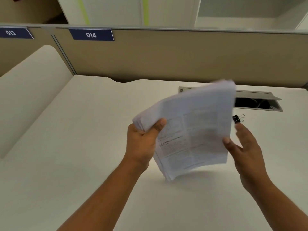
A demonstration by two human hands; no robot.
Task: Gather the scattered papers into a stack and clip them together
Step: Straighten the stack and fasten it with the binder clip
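A stack of printed white papers [191, 130] is lifted off the cream desk [83, 147], tilted, with its lower corner pointing down at the desk. My left hand [141, 144] grips the stack's left edge, thumb on top. My right hand [246, 147] is at the right edge with fingers spread, its thumb touching the paper's edge. A black binder clip [237, 118] with silver handles lies on the desk just beyond my right hand, partly hidden by the papers.
An open cable hatch [260, 102] is set in the desk behind the papers. A tan partition [166, 55] with labels 013 and 014 closes the back. A cream side panel [30, 90] rises on the left.
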